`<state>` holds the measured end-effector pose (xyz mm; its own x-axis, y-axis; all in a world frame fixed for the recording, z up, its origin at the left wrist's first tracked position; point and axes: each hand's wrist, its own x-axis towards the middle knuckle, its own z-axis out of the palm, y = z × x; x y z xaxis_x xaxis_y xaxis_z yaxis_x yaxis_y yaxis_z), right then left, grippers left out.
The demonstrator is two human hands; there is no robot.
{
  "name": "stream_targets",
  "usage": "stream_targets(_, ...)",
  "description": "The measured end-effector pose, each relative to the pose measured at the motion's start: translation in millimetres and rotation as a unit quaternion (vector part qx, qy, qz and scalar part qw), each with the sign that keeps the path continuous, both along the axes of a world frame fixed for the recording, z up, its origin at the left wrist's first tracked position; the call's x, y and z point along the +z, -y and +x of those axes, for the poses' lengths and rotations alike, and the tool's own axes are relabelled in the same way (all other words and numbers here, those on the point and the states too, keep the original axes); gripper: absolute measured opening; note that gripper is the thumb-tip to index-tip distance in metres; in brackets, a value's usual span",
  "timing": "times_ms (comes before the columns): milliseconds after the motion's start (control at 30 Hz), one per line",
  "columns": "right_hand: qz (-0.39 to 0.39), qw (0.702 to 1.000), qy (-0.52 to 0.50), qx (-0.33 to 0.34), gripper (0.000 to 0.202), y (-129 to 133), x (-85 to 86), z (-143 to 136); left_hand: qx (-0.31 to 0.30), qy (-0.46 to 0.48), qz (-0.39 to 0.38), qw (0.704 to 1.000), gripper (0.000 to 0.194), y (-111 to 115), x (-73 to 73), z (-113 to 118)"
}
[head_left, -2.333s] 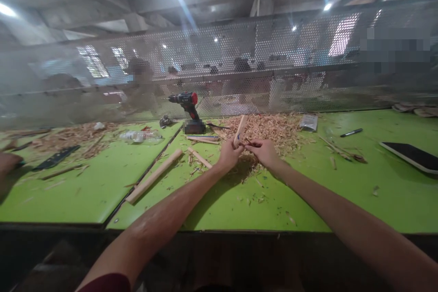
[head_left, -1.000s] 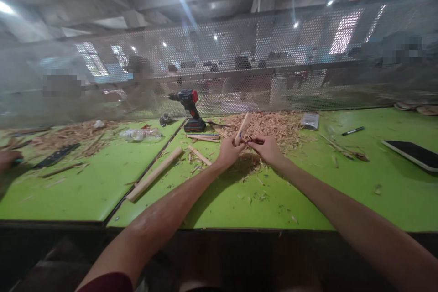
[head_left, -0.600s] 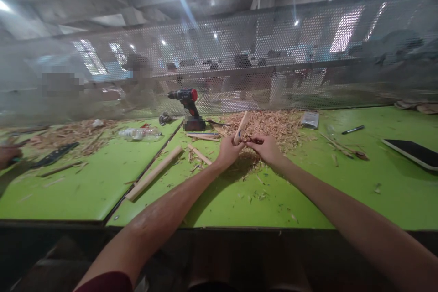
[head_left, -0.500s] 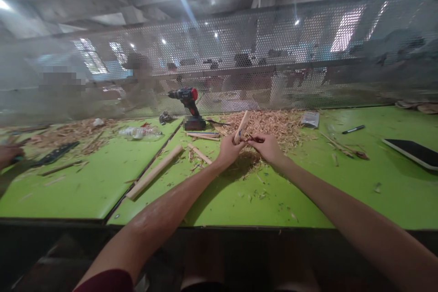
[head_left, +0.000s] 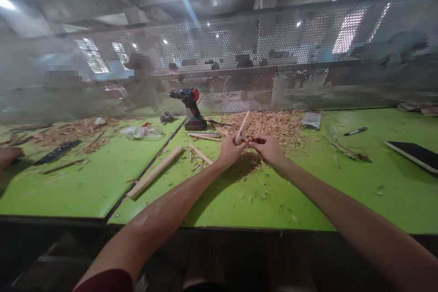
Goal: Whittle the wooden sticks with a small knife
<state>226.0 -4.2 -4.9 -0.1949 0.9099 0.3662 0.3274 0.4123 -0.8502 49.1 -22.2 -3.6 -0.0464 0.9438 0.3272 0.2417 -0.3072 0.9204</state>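
Note:
My left hand (head_left: 228, 150) is closed around a short wooden stick (head_left: 245, 123), which tilts up out of the fist and bears a blue mark near the fingers. Close beside it, my right hand (head_left: 269, 147) pinches at something small and dark by the lower part of the stick; what it is I cannot make out. Both hands are just above the green table (head_left: 219, 205), in front of a heap of wood shavings (head_left: 277, 125). To their left lie a thick wooden rod (head_left: 157, 170) and a thinner wooden strip (head_left: 201, 154).
A cordless drill (head_left: 190, 100) stands behind the rods, near a perforated screen (head_left: 222, 82). A clear plastic bottle (head_left: 143, 132) lies to the left. On the right are a small packet (head_left: 312, 121), a pen (head_left: 356, 131) and a dark tablet-like device (head_left: 414, 154). Another person's hand (head_left: 9, 157) shows at far left.
My hands keep nearly the same hold and place. The view has shifted very slightly. The other person's hand at far left has moved a little.

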Motion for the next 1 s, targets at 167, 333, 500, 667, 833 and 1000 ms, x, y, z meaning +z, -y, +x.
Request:
stream_targets(167, 0.009, 1.000, 0.017, 0.003, 0.023, 0.0, -0.9, 1.9, -0.007, 0.011, -0.009, 1.000, 0.015, 1.3, 3.1, 1.3)
stream_targets(333, -0.003, 0.999, 0.034, -0.010, 0.028, -0.2, 1.3, 2.7, -0.008, 0.009, -0.007, 1.000, 0.009, 2.0, 3.0, 1.1)
stream_targets(500, -0.006, 0.999, 0.031, -0.007, 0.039, 1.6, 4.2, 1.2, -0.002, -0.009, -0.011, 1.000, 0.011, 0.9, 1.4, 0.8)
stream_targets(667, -0.016, 1.000, 0.018, -0.002, 0.050, 5.5, 4.0, -0.6, 0.012, -0.020, -0.003, 1.000, 0.014, 0.1, 1.5, 1.4)
stream_targets(833, -0.009, 0.999, 0.031, -0.020, 0.037, 4.0, 5.6, 1.3, 0.016, -0.028, 0.001, 0.999, 0.010, 1.7, 2.1, 2.5)
stream_targets(1000, -0.010, 0.999, 0.034, -0.019, 0.036, 3.4, 4.5, 0.0, 0.014, -0.020, -0.001, 1.000, 0.013, 0.3, -0.6, 1.3)
